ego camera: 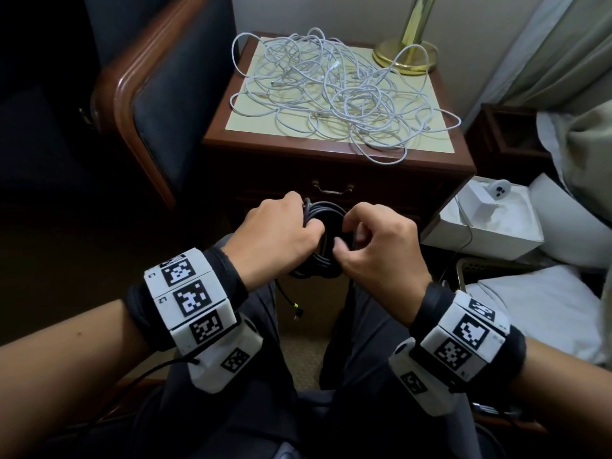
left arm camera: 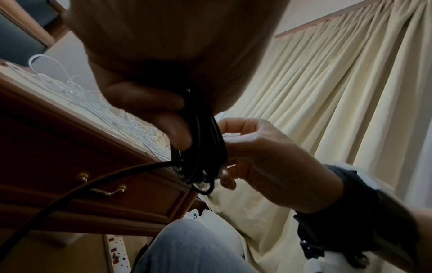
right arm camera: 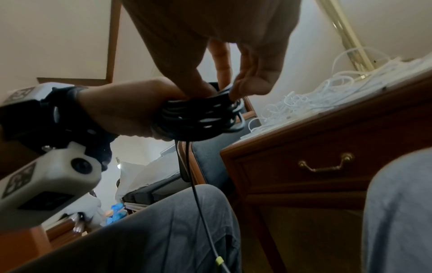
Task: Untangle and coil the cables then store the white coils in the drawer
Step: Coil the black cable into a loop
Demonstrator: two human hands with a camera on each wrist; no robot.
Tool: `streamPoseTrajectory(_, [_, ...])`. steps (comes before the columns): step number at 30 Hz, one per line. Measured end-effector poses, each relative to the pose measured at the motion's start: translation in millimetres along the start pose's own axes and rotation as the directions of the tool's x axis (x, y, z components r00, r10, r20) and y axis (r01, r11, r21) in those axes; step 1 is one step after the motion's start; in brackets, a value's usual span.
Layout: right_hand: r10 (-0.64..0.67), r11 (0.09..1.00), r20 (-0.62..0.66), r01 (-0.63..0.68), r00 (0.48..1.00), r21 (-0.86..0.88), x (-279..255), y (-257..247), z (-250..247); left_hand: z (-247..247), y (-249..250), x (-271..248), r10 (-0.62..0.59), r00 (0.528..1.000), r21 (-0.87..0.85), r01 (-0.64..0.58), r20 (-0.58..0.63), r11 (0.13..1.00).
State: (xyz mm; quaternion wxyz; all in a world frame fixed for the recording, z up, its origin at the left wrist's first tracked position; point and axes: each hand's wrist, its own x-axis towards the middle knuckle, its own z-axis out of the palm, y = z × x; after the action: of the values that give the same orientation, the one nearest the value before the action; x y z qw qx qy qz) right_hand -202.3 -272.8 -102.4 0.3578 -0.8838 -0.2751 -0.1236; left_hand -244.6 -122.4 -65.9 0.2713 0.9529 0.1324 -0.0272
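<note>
One black rubber cable coil [ego camera: 326, 240] nearly wound, gripped by our left hand [ego camera: 278, 233], pinched by our right hand [ego camera: 381, 250]; tangled white cable heap [ego camera: 337, 94] at 12 o'clock untouched, brass-handled wooden drawer [ego camera: 332, 190] closed.

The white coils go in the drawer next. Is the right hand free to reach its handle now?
Probably not yet: the right hand is busy pinching the black cable coil, though the drawer handle sits unobstructed just beyond.

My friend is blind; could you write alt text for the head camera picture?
Two hands hold a black cable coil before a wooden nightstand whose top carries tangled white cables; its drawer is closed.
</note>
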Motion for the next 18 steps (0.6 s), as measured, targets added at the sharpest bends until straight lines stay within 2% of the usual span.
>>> streamPoseTrajectory(5, [-0.02, 0.994, 0.043, 0.025, 0.999, -0.108, -0.1, -2.9, 2.8, 1.5, 4.2, -2.9, 0.027, 0.998, 0.025, -0.026, -0.05, 0.999])
streamPoseTrajectory(11, [0.013, 0.991, 0.11, 0.002, 0.994, -0.132, 3.7, -2.2, 0.4, 3.3, 6.8, -6.5, 0.036, 0.998, 0.013, -0.036, -0.046, 0.999])
streamPoseTrajectory(18, [0.153, 0.985, 0.122, -0.141, 0.981, -0.103, 1.6, -5.0, 0.0, 6.3, 5.6, -7.3, 0.028, 1.0, 0.032, -0.028, -0.009, 0.999])
